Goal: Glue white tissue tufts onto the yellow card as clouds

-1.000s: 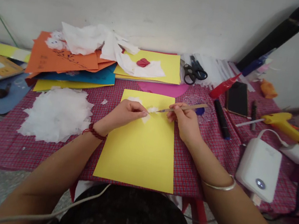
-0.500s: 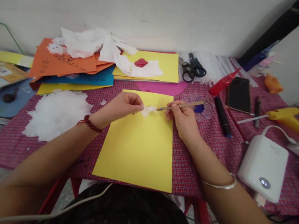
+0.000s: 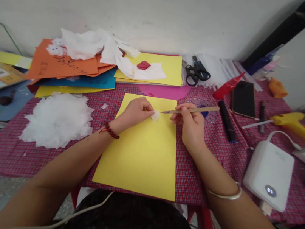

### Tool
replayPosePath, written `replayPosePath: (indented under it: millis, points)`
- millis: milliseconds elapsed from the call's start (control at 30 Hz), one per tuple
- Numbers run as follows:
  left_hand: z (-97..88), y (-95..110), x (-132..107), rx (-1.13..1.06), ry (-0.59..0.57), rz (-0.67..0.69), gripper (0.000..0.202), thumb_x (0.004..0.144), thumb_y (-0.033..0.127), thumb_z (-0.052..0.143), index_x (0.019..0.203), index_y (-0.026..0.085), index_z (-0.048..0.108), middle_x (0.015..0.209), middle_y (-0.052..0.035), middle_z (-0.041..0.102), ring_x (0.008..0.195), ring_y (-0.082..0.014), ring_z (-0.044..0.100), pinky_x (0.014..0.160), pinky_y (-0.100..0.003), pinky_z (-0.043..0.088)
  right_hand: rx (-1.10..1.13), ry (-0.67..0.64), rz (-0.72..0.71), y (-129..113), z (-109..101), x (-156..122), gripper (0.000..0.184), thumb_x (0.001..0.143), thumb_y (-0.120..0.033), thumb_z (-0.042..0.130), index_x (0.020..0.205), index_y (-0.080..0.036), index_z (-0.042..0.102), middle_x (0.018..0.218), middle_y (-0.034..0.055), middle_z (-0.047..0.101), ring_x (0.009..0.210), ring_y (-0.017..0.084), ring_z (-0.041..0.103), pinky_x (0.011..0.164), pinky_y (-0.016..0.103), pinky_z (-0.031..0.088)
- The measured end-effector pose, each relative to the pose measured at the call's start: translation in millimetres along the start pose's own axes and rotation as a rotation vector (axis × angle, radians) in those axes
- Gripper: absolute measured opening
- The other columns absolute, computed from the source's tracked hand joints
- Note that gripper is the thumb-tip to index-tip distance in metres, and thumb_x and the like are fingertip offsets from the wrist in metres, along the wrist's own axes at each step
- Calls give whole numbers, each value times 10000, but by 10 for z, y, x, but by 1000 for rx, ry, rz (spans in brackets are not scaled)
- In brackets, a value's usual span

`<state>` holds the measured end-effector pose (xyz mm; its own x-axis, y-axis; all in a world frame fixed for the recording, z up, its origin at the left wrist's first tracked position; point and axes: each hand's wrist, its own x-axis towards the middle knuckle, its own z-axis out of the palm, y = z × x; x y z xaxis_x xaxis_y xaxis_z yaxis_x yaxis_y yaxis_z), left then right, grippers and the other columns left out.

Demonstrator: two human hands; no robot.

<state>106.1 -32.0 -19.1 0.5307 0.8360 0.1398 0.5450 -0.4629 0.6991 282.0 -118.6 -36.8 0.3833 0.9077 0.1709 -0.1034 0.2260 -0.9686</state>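
A yellow sheet of paper (image 3: 137, 154) lies in front of me on the checked cloth. Above its upper part, my left hand (image 3: 138, 113) pinches a small white tissue piece (image 3: 155, 115) between thumb and fingertips. My right hand (image 3: 190, 122) is closed around a thin, light-coloured paintbrush (image 3: 203, 109), held like a pen at the sheet's right edge. The brush's dark tip points left, close to the tissue piece; whether they touch I cannot tell. To the left of the sheet sits a pile of white tissue pieces (image 3: 58, 119).
Behind are coloured papers (image 3: 73, 66), crumpled white tissue (image 3: 85, 43), a red paper leaf (image 3: 143, 65) and black scissors (image 3: 196, 72). On the right lie a red tube (image 3: 228, 85), a black marker (image 3: 226, 121), a phone (image 3: 244, 98), a yellow glue gun (image 3: 297, 124) and a white power bank (image 3: 269, 172).
My left hand has shifted right with the tissue piece, which now looks smaller and rounder. My right hand and the brush have moved slightly right.
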Motion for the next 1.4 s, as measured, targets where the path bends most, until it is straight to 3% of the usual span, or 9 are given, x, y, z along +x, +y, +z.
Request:
replayPosePath:
  millis: [300,500,733,1000,1167,1300,1400]
  points:
    - [4,32,-15,28,4,-15,130,747,194,641,627,155,674,714,-21,618,686,-138,560,656,-283,425,-359,-179,-128,20,21,-89,223,944,-387,508,863,-202,604,717,0,628,604,111,587,577,248,474]
    - [-1,43,-27,47,0,-16,114,748,194,644,645,159,677,742,-30,638,689,-143,564,662,-282,433,-458,-240,-158,130,-19,-72,225,965,-387,470,911,-214,604,779,24,639,709,154,623,627,273,482]
    - [1,-23,-36,53,-26,7,227,842,154,497,923,157,709,935,-60,733,847,-183,650,791,-309,498,-603,-288,-210,120,-23,-75,188,966,-339,461,947,-224,609,811,34,650,716,178,614,650,303,464]
    - [19,-66,-66,197,-50,116,335,843,99,425,1052,149,682,1057,-89,732,976,-214,668,882,-358,522,-849,-413,-333,-6,48,-156,197,960,-283,444,992,-240,634,983,63,686,869,202,641,762,332,476]
    - [37,-57,-137,296,-79,199,420,786,57,449,1165,125,619,1142,-126,684,1066,-245,629,951,-408,507,-716,-359,-285,6,35,-149,185,957,-303,463,967,-236,635,929,58,678,849,193,646,747,328,502]
    - [35,-84,-183,288,-60,260,479,788,46,463,1252,135,542,1216,-128,641,1145,-242,590,1006,-412,483,-371,-155,-97,11,7,-104,235,944,-414,501,881,-211,600,766,22,641,606,129,590,567,264,484]
    - [-9,-86,-186,292,-73,341,412,812,45,470,1205,138,558,1234,-129,619,1177,-240,571,1023,-405,475,-219,-92,26,15,-4,-71,278,908,-476,552,860,-204,587,702,1,633,542,104,564,540,243,474]
